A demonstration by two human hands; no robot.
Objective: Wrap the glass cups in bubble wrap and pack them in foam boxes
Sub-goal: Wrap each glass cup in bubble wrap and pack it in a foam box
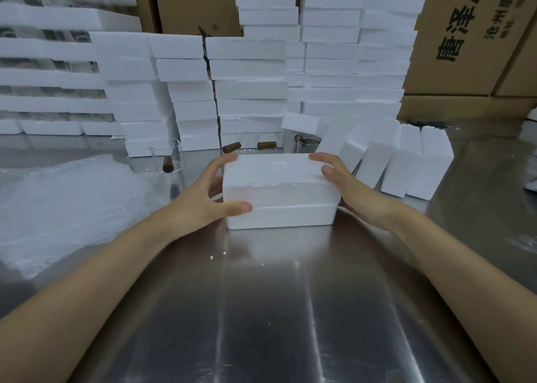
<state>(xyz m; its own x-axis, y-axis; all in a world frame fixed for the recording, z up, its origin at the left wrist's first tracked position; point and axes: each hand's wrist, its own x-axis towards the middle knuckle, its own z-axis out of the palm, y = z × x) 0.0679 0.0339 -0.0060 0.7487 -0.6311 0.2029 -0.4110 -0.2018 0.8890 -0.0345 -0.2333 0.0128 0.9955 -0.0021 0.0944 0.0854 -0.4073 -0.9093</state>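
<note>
A closed white foam box (280, 190) sits on the steel table (276, 310) in the middle. My left hand (203, 196) grips its left end, thumb across the front seam and fingers over the top edge. My right hand (345, 185) grips the right end, fingers curled over the lid. What is inside the box is hidden. A glass cup with a brown wooden handle (165, 157) stands behind my left hand. More glass cups (308, 144) stand behind the box. A pile of bubble wrap (66, 205) lies at the left.
Tall stacks of foam boxes (250, 92) fill the back of the table. A row of foam boxes (404, 161) leans at the right. Cardboard cartons (465, 48) stand behind at the right. Small foam crumbs lie on the table in front of the box.
</note>
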